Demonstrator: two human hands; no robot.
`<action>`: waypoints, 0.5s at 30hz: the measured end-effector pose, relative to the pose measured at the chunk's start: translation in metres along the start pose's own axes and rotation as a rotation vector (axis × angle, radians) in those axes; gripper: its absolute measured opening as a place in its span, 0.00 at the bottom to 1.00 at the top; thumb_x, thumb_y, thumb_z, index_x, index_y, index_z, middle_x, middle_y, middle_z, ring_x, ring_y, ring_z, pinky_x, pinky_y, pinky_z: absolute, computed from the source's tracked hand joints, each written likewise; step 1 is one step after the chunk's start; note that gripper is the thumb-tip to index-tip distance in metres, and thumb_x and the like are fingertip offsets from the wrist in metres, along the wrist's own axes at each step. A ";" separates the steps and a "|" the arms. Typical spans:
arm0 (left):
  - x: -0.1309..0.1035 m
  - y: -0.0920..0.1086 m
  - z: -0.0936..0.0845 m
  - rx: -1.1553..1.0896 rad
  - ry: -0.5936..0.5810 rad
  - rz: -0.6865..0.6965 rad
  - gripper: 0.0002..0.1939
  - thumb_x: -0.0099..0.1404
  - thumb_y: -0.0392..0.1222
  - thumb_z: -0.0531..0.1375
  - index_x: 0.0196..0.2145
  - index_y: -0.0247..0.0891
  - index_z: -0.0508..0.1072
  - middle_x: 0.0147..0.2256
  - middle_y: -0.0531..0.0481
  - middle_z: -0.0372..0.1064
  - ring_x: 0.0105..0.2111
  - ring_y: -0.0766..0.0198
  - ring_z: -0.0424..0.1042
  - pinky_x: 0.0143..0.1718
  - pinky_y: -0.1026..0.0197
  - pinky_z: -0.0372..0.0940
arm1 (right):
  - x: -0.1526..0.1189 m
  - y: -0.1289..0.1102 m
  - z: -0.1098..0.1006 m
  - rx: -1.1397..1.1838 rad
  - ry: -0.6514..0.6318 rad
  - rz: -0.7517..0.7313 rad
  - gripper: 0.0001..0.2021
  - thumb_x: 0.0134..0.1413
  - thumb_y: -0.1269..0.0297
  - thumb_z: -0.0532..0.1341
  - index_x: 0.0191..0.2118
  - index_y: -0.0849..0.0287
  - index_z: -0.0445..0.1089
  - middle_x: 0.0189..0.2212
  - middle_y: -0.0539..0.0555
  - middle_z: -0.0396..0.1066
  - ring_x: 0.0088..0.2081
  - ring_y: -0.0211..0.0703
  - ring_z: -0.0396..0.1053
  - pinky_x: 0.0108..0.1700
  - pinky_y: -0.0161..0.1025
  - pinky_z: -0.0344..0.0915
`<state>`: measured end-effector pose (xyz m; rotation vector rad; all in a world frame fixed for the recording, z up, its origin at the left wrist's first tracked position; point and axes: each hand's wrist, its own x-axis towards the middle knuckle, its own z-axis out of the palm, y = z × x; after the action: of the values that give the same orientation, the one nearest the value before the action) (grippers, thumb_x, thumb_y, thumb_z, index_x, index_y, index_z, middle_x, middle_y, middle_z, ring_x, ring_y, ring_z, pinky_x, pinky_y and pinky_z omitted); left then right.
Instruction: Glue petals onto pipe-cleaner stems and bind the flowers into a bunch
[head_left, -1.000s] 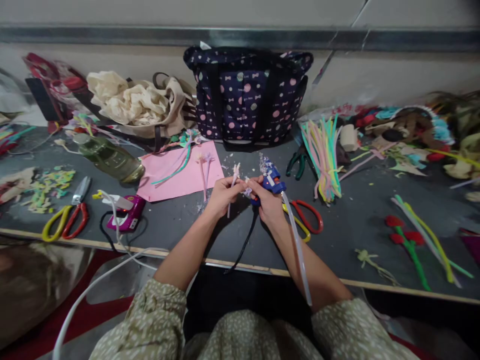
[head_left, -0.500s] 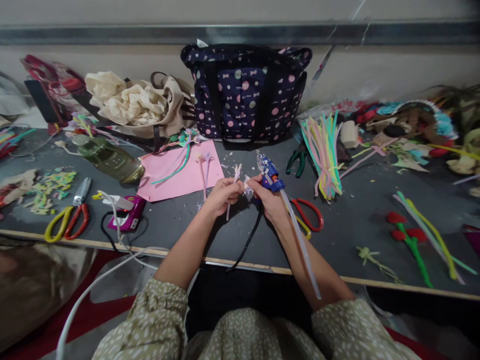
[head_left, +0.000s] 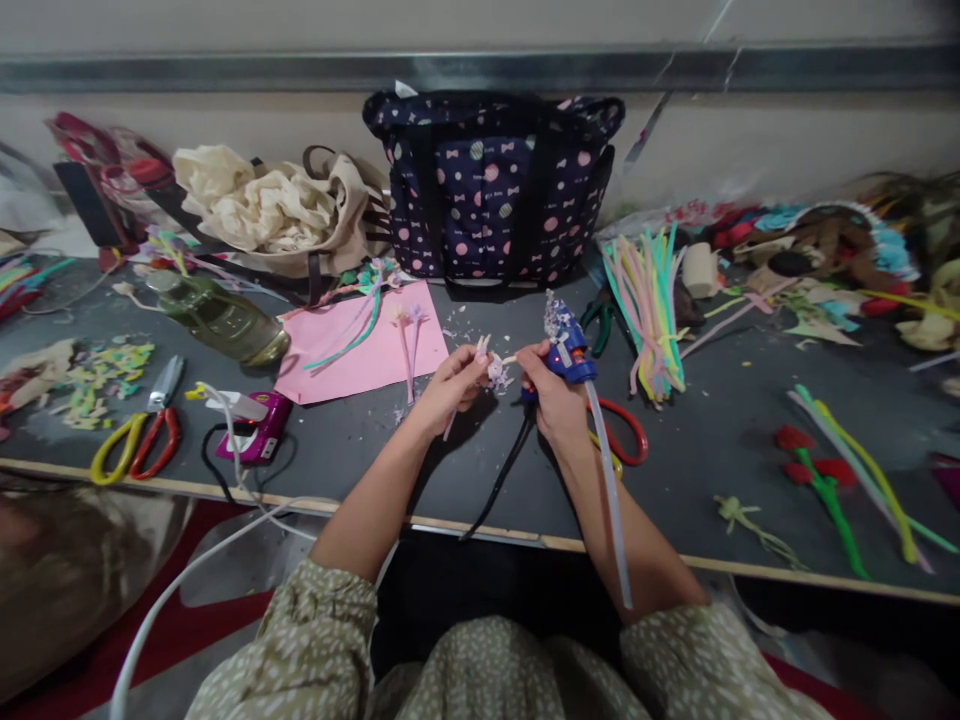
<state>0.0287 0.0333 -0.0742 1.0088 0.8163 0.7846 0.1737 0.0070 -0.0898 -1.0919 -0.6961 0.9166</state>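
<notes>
Hands, two, both mine. My left hand (head_left: 454, 388) is closed in a pinch on one lilac pipe-cleaner flower (head_left: 496, 372), whose stem end shows below my palm. My right hand (head_left: 555, 395) is curled round one blue glue gun (head_left: 568, 350), its tip pointing to 12 o'clock and clotted with pale scraps. A small pale piece (head_left: 509, 359) lies between the hands; whether my right fingertips grip it I cannot tell. One translucent glue stick (head_left: 613, 510) projects from the gun toward me.

Directions are taken from my hands. At 12 o'clock: one navy tote bag (head_left: 491, 190) printed with bows and dots, its tiny lettering unreadable. Between 9 and 10: one pink sheet (head_left: 330, 335) carrying two finished pink-stemmed flowers (head_left: 410, 375), and beyond it one green bottle (head_left: 217, 318). At 9: one magenta electrical unit (head_left: 259, 430), its yellow label illegible, and scissors (head_left: 155, 430) with one yellow and one red handle. At 2: one pair of green-handled pliers (head_left: 598, 320) and one bundle of pastel pipe cleaners (head_left: 641, 320), too dense to count. At 4: second scissors (head_left: 630, 432), partly hidden by my wrist; farther out, one green-stemmed craft flower (head_left: 829, 510) with three red heads. The gun's white label is also illegible.
</notes>
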 end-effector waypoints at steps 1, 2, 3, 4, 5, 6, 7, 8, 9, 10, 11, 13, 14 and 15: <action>0.000 -0.001 0.000 0.004 0.000 0.001 0.18 0.60 0.55 0.62 0.37 0.38 0.67 0.24 0.58 0.59 0.14 0.79 0.45 0.15 0.70 0.33 | 0.000 -0.001 0.000 0.017 -0.008 0.000 0.14 0.42 0.58 0.70 0.32 0.55 0.65 0.28 0.45 0.68 0.23 0.31 0.58 0.24 0.33 0.56; 0.001 -0.001 -0.001 0.016 0.002 0.001 0.18 0.60 0.55 0.61 0.36 0.37 0.68 0.24 0.58 0.59 0.14 0.79 0.45 0.15 0.70 0.33 | 0.000 -0.002 0.000 0.030 -0.015 -0.001 0.14 0.42 0.59 0.70 0.32 0.55 0.65 0.28 0.45 0.68 0.22 0.31 0.58 0.23 0.33 0.56; 0.001 -0.002 -0.001 0.033 0.004 -0.001 0.17 0.60 0.55 0.61 0.35 0.36 0.68 0.24 0.58 0.59 0.14 0.79 0.45 0.15 0.70 0.34 | 0.000 -0.003 -0.001 0.039 -0.023 -0.001 0.14 0.42 0.59 0.70 0.32 0.55 0.65 0.28 0.45 0.68 0.22 0.30 0.58 0.23 0.33 0.56; 0.002 -0.003 -0.002 0.050 0.003 -0.006 0.17 0.60 0.55 0.61 0.34 0.36 0.69 0.23 0.57 0.59 0.14 0.79 0.45 0.15 0.70 0.34 | 0.000 -0.004 -0.001 0.041 -0.030 0.000 0.14 0.42 0.59 0.70 0.32 0.55 0.65 0.29 0.45 0.68 0.22 0.30 0.58 0.23 0.33 0.56; 0.002 -0.004 -0.002 0.063 -0.001 -0.013 0.17 0.60 0.54 0.61 0.33 0.35 0.70 0.23 0.57 0.59 0.14 0.79 0.45 0.15 0.70 0.35 | 0.000 -0.004 -0.002 0.037 -0.037 0.001 0.14 0.42 0.59 0.70 0.32 0.55 0.65 0.29 0.45 0.68 0.22 0.30 0.57 0.23 0.33 0.56; 0.002 -0.004 -0.002 0.073 -0.006 -0.020 0.17 0.60 0.53 0.61 0.33 0.35 0.70 0.22 0.57 0.58 0.14 0.79 0.45 0.15 0.70 0.35 | 0.000 -0.005 -0.002 0.029 -0.040 -0.001 0.14 0.42 0.59 0.70 0.32 0.55 0.65 0.29 0.45 0.68 0.22 0.30 0.57 0.23 0.33 0.56; 0.001 -0.004 -0.002 0.082 -0.009 -0.026 0.16 0.60 0.53 0.61 0.32 0.35 0.71 0.22 0.57 0.58 0.14 0.79 0.46 0.15 0.70 0.36 | 0.001 -0.005 -0.003 0.016 -0.045 -0.004 0.14 0.43 0.59 0.70 0.32 0.55 0.65 0.28 0.45 0.67 0.22 0.30 0.57 0.23 0.33 0.56; 0.001 -0.005 -0.002 0.090 -0.009 -0.030 0.16 0.60 0.52 0.61 0.31 0.35 0.71 0.21 0.57 0.58 0.14 0.79 0.46 0.15 0.70 0.36 | 0.001 -0.005 -0.004 0.001 -0.048 -0.009 0.14 0.43 0.59 0.70 0.32 0.55 0.65 0.28 0.45 0.67 0.22 0.30 0.57 0.23 0.33 0.56; 0.001 -0.005 -0.002 0.098 -0.005 -0.032 0.15 0.60 0.52 0.61 0.31 0.34 0.71 0.21 0.57 0.58 0.14 0.78 0.46 0.14 0.70 0.36 | 0.001 -0.005 -0.004 -0.014 -0.051 -0.015 0.14 0.43 0.58 0.70 0.32 0.55 0.64 0.28 0.45 0.67 0.22 0.30 0.57 0.23 0.33 0.57; 0.000 -0.005 -0.002 0.108 0.000 -0.034 0.15 0.60 0.51 0.61 0.30 0.34 0.71 0.20 0.57 0.59 0.13 0.78 0.47 0.14 0.70 0.37 | 0.002 -0.006 -0.005 -0.028 -0.051 -0.023 0.14 0.43 0.58 0.70 0.32 0.55 0.64 0.28 0.45 0.67 0.22 0.30 0.57 0.24 0.33 0.57; 0.000 -0.004 -0.002 0.118 0.005 -0.036 0.15 0.60 0.51 0.61 0.30 0.34 0.71 0.20 0.56 0.59 0.13 0.78 0.47 0.14 0.70 0.38 | 0.003 -0.006 -0.006 -0.039 -0.052 -0.029 0.15 0.43 0.58 0.70 0.32 0.55 0.64 0.28 0.45 0.67 0.22 0.30 0.57 0.24 0.33 0.57; 0.000 -0.004 -0.001 0.134 0.008 -0.037 0.14 0.60 0.50 0.61 0.29 0.34 0.71 0.20 0.56 0.60 0.13 0.78 0.49 0.13 0.70 0.41 | 0.004 -0.006 -0.008 -0.057 -0.056 -0.036 0.15 0.42 0.58 0.70 0.32 0.56 0.65 0.28 0.45 0.66 0.22 0.30 0.57 0.25 0.34 0.58; 0.000 -0.004 -0.001 0.139 0.005 -0.035 0.14 0.60 0.50 0.61 0.29 0.34 0.72 0.20 0.56 0.60 0.13 0.78 0.49 0.13 0.69 0.42 | 0.005 -0.006 -0.009 -0.071 -0.058 -0.040 0.14 0.42 0.58 0.70 0.32 0.56 0.65 0.27 0.45 0.66 0.22 0.30 0.58 0.26 0.34 0.59; 0.000 -0.005 -0.001 0.144 0.002 -0.033 0.14 0.60 0.50 0.61 0.29 0.34 0.72 0.19 0.56 0.60 0.13 0.77 0.50 0.13 0.69 0.42 | 0.006 -0.005 -0.010 -0.091 -0.063 -0.044 0.14 0.42 0.58 0.70 0.32 0.56 0.65 0.27 0.45 0.66 0.23 0.31 0.58 0.27 0.34 0.60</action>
<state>0.0284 0.0324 -0.0790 1.1193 0.8989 0.7059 0.1861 0.0070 -0.0878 -1.1271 -0.8180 0.8916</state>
